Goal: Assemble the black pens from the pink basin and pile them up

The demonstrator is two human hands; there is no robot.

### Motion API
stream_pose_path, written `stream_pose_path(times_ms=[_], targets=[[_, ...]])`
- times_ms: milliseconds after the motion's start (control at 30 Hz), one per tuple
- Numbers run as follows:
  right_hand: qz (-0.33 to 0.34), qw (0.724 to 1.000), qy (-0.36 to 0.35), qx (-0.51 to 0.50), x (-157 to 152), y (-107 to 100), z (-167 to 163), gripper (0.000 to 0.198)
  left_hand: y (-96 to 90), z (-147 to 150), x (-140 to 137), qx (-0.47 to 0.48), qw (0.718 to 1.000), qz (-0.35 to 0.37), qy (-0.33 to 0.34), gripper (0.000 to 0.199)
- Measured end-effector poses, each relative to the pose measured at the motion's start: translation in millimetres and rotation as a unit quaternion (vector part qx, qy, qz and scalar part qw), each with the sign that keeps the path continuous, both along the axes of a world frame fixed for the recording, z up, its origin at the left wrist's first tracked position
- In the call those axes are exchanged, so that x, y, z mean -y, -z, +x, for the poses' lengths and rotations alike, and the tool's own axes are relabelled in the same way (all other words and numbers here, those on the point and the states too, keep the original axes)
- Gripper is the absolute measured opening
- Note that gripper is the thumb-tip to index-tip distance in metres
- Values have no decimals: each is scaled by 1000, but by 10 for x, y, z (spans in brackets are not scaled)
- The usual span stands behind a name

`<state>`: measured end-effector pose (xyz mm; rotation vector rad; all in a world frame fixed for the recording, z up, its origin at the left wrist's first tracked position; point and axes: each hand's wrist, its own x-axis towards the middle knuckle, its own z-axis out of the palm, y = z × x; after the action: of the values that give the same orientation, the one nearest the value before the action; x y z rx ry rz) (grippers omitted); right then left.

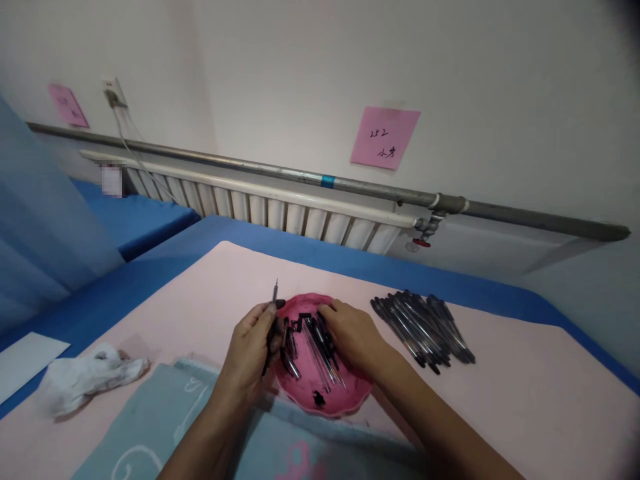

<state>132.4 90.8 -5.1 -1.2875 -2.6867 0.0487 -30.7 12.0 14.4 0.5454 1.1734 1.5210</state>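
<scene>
My left hand (251, 341) is closed around a ballpoint pen part (275, 292), its thin metal tip pointing up above the thumb. Dark pieces show under the curled fingers, too hidden to name. A pink scalloped plate (345, 401) lies between my hands. In it are clear refills (316, 353), black pen caps and other small black pen parts. My right hand (354, 332) reaches over the plate's right side with its fingers bent inward at the black parts. What its fingertips hold is hidden. Right of the plate lies a pile of black-capped clear pens (420, 327).
A pink sheet (525, 400) covers the blue table (320, 248). Near me lies a grey-green patterned cloth (150, 413); a crumpled white cloth (90, 380) and white paper (27, 363) are at left. Behind stand a radiator (280, 213) and a metal pipe (240, 160).
</scene>
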Motion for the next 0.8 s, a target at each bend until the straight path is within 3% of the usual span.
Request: stream_pose_path(times_ms=[133, 300, 400, 467, 533, 633, 700, 800], targets=[[-37, 999, 6, -32, -31, 54, -71, 27, 10, 19, -2, -3, 1000, -4, 13, 25], [-29, 998, 10, -47, -54, 132, -75, 23, 59, 58, 10, -11, 999, -14, 33, 25], [-53, 990, -2, -128, -75, 150, -61, 19, 94, 73, 15, -26, 998, -8, 57, 26], [-80, 971, 4, -226, -81, 115, -48, 16, 117, 77, 16, -41, 997, -3, 66, 27], [-122, 924, 40, -361, -72, 33, -39, 9, 138, 82, 20, -58, 995, 1, 83, 26], [-209, 793, 88, -566, -25, -131, -36, 10, 163, 96, 38, -85, 988, 2, 126, 27], [-257, 719, 85, -640, 19, -215, -44, 17, 173, 109, 54, -101, 983, 3, 151, 26], [-307, 682, 77, -659, 81, -262, -63, 17, 170, 129, 73, -109, 979, 12, 172, 25]])
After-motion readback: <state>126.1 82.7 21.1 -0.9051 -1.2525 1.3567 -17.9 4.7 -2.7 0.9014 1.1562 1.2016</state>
